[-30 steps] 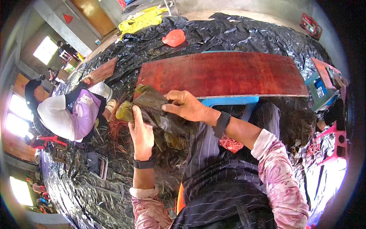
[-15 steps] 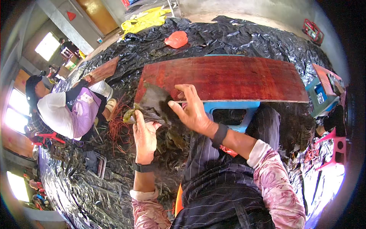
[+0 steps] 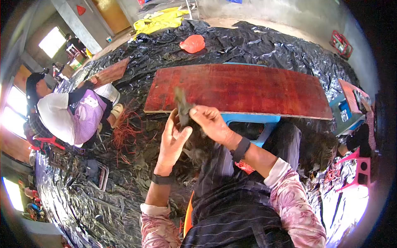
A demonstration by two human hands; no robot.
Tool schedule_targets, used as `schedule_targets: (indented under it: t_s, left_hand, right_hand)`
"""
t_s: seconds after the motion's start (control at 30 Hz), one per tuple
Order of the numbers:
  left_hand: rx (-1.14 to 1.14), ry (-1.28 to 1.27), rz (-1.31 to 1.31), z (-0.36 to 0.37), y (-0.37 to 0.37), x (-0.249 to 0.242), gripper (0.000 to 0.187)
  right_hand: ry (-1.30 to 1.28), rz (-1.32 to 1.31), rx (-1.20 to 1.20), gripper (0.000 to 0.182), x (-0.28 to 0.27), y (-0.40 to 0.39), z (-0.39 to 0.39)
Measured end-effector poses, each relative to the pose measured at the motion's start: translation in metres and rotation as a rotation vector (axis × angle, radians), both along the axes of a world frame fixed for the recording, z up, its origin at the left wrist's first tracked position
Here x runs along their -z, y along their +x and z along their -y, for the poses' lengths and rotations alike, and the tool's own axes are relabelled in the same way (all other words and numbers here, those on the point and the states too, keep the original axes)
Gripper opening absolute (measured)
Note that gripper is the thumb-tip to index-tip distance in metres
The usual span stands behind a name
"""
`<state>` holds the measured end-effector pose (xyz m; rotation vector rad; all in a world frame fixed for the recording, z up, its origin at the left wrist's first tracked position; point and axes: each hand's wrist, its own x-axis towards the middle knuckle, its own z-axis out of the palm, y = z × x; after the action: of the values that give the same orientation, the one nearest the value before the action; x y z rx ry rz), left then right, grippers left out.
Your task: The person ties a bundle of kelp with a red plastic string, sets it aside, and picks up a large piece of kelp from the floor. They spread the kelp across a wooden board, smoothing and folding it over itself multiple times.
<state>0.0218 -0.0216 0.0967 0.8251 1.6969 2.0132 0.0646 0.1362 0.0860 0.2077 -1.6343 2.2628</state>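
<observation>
A crumpled, dark greenish-brown leafy piece is held upright between my two hands, over the near edge of the red-brown wooden board. My right hand pinches it from the right with thumb and fingertips. On its left side, my left hand has its fingers curled behind the lower part, with the thumb raised in front. The piece is smeared by motion and its lower end is partly hidden by my hands. Beneath my hands lies a dark heap of similar leafy material.
A blue stool supports the board. At left, a seated co-worker reaches to another board. Red strings lie between us. Beyond are a red plastic bag and a yellow sheet by black plastic sheeting.
The leafy piece was spread wide and is now bunched narrow and upright. My left hand has moved right and turned, and my right hand has closed into a pinch.
</observation>
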Motion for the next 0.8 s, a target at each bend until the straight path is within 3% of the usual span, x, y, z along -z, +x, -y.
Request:
schedule_targets:
  t_s: [0.07,0.1,0.17,0.2,0.23,0.3,0.43,0.5,0.53,0.57,0.63,0.67,0.77,0.8]
  left_hand:
    - [-0.045,-0.021,-0.055,-0.001,-0.007,0.027,0.076]
    - [-0.053,-0.013,-0.049,0.0,-0.009,0.041,0.076]
    - [-0.166,-0.03,-0.021,0.003,-0.013,0.068,0.077]
    - [-0.092,-0.003,0.015,0.004,-0.018,0.085,0.073]
    - [-0.085,-0.188,-0.234,0.005,-0.025,0.098,0.064]
    - [0.064,-0.611,0.081,0.013,-0.016,0.12,0.056]
    - [0.1,-0.64,0.136,0.008,-0.008,0.171,0.052]
    - [0.163,-0.442,-0.136,0.004,-0.017,0.211,0.047]
    - [0.072,-0.543,-0.393,0.0,-0.023,0.231,0.04]
    - [0.064,-0.544,-0.382,0.004,-0.032,0.269,0.04]
    - [0.035,-0.448,-0.438,0.011,-0.041,0.282,0.032]
    - [-0.023,-0.596,-0.265,0.015,-0.041,0.289,0.028]
    - [-0.193,-0.498,-0.023,0.046,-0.053,0.275,0.029]
    - [-0.2,-0.598,-0.008,0.049,-0.04,0.214,0.028]
  right_hand:
    - [-0.187,0.096,0.027,0.019,0.004,0.001,-0.012]
    - [-0.303,-0.017,-0.086,0.015,0.019,-0.004,-0.028]
    - [-0.546,0.035,-0.035,0.016,0.0,-0.005,-0.025]
    - [-0.543,0.045,-0.039,0.016,-0.005,-0.005,-0.028]
    - [-0.591,0.012,-0.13,0.023,-0.009,-0.004,-0.033]
    - [-0.641,0.005,-0.226,0.032,-0.017,-0.006,-0.042]
    - [-0.662,0.001,-0.276,0.039,-0.033,-0.018,-0.054]
    - [-0.651,-0.014,-0.28,0.04,-0.043,-0.02,-0.055]
    - [-0.681,-0.067,-0.363,0.04,-0.048,-0.02,-0.054]
    - [-0.71,-0.123,-0.448,0.041,-0.054,-0.021,-0.053]
    - [-0.694,-0.165,-0.46,0.04,-0.064,-0.02,-0.051]
    - [-0.681,-0.217,-0.512,0.04,-0.069,-0.018,-0.052]
    - [-0.675,-0.285,-0.593,0.036,-0.081,-0.016,-0.055]
    - [-0.611,-0.314,-0.563,0.035,-0.082,-0.017,-0.059]
